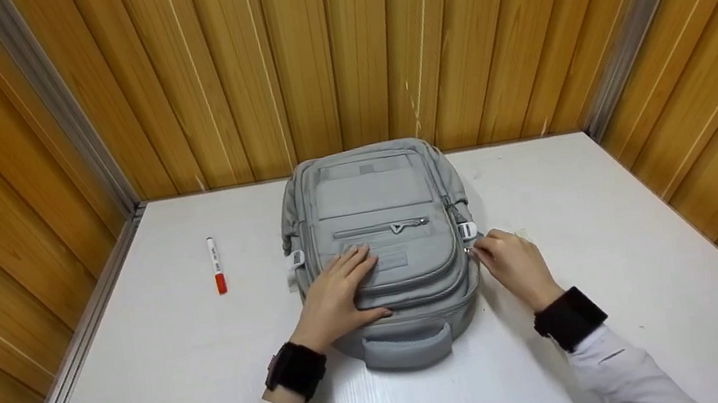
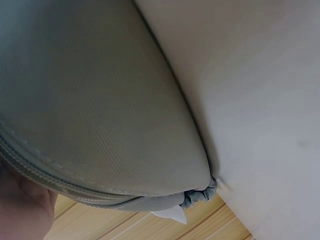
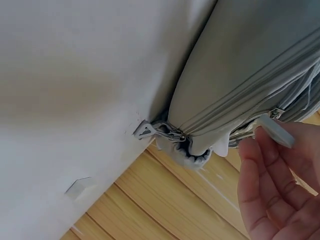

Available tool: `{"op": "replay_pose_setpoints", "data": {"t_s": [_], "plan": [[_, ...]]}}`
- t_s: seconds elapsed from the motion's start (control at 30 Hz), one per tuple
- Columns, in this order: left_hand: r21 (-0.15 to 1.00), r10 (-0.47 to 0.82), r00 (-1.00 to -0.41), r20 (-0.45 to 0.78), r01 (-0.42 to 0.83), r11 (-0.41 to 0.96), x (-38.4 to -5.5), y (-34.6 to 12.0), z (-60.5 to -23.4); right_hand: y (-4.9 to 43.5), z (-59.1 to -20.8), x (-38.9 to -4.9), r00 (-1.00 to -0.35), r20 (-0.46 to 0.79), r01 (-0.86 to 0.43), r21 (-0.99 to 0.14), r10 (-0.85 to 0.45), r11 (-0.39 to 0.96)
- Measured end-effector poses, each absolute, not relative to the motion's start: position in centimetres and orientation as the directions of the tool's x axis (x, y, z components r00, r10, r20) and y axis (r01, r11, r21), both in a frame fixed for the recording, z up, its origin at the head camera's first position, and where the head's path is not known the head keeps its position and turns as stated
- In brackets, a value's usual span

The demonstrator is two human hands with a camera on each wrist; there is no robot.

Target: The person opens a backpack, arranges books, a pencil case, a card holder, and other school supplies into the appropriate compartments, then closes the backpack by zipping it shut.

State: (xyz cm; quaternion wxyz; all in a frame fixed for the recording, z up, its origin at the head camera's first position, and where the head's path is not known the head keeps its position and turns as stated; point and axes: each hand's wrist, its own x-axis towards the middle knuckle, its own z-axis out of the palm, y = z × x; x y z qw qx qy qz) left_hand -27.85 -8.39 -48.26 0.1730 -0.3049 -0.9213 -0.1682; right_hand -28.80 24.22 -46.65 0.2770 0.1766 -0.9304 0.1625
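A grey backpack [image 1: 371, 189] lies on its back, its top handle [image 1: 408, 350] toward me. My left hand [image 1: 335, 299] rests on the front panel beside the label patch [image 1: 390, 261], fingers stretched out and thumb apart. At the right side of the bag, my right hand [image 1: 517, 266] pinches a pale grey zipper pull [image 3: 277, 132] between thumb and fingers, near the white side buckle [image 1: 469, 231]. The main zipper track [image 2: 55, 182] curves round the bag's edge in the left wrist view. Across the front pocket runs a short zipper [image 1: 381, 228] with a triangular pull.
On the white table [image 1: 163, 376], left of the bag, lies a white marker [image 1: 216, 266] with a red cap. Wood-patterned walls [image 1: 300, 59] stand behind and at both sides. In the right wrist view, a strap end with a grey loop [image 3: 145, 131] lies beside the bag.
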Motion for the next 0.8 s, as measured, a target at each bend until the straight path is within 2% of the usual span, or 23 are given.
{"op": "replay_pose_setpoints", "data": {"t_s": [0.53, 0.8], "plan": [[0.211, 0.502, -0.756, 0.42, 0.619, 0.756, -27.6, -8.4, -47.9, 23.2, -44.5, -34.9, -0.853, 0.496, -0.312, -0.236, -0.162, 0.92], [0.223, 0.502, -0.759, 0.415, 0.62, 0.753, -27.6, -8.2, -48.0, 22.9, -44.0, -37.0, -0.855, 0.503, -0.275, -0.229, -0.129, 0.934]]}}
